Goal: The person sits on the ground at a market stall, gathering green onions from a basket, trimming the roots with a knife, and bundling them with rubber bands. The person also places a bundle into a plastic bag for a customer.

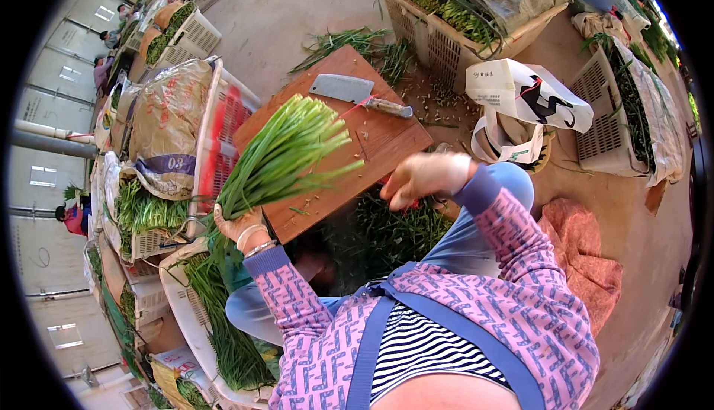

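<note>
My left hand is closed around the lower part of a thick bunch of chives. The pale cut ends fan upward over a brown wooden chopping board. A cleaver with a wooden handle rests flat at the board's far side, a thin red strand lying by its handle. My right hand is off the board's right corner, blurred, its fingers curled together. Whether they hold anything cannot be made out. Loose green leaves lie below, between my knees.
White plastic crates of greens line my left. A large crate stands beyond the board, another crate to the right. A white bag sits nearer, and a reddish sack lies beside my right knee. Trimmed leaves litter the floor.
</note>
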Tool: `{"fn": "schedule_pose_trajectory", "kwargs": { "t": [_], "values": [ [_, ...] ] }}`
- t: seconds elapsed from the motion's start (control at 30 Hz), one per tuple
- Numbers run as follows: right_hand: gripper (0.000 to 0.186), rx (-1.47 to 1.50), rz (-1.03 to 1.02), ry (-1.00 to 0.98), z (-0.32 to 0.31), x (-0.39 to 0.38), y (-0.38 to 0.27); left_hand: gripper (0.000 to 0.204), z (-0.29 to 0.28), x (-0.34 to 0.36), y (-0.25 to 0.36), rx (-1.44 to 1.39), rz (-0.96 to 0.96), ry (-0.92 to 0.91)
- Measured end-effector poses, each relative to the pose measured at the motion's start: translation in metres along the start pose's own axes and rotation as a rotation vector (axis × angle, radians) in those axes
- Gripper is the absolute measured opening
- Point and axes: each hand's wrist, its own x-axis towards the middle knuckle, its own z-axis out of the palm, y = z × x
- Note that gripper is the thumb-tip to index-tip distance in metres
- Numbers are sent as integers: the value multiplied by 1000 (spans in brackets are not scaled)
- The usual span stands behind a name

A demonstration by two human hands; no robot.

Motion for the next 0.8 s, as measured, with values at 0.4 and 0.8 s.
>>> {"fn": "schedule_pose_trajectory", "kwargs": {
  "t": [0.4, 0.8],
  "values": [
    [99, -757, -265, 663, 56, 15, -36, 22, -112, 15, -77, -86, 119, -276],
    [128, -1383, -3, 432, 34, 178, -72, 19, -116, 26, -62, -85, 6, -261]
  ]
}}
